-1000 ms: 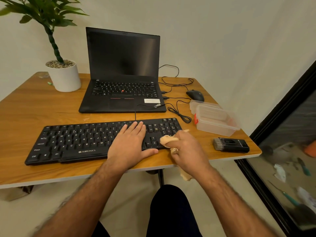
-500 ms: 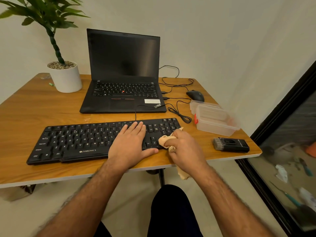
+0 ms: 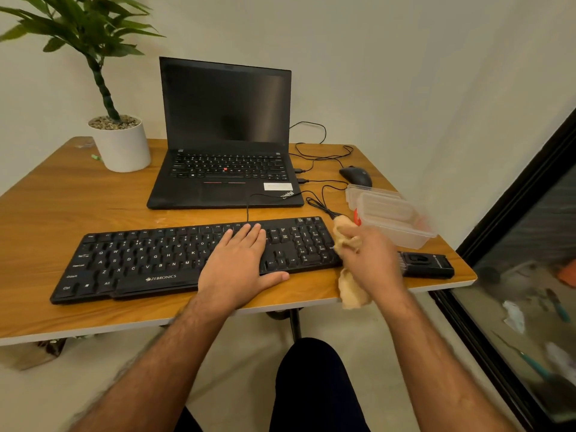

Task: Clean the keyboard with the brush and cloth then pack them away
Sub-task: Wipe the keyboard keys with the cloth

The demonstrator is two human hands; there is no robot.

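Keyboard (image 3: 193,257) lies along the near edge of a wooden table (image 3: 62,207) against a pale wall, the left hand (image 3: 240,260) pressed flat on its keys, the right hand (image 3: 372,260) clutching a bunched cloth (image 3: 344,235) beside its right end.

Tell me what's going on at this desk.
A person is cleaning a keyboard. The left hand lies flat on the keys, steadying it. The right hand grips a tan cloth at the keyboard's right end. The brush lies on the table beside it, near a clear plastic box.
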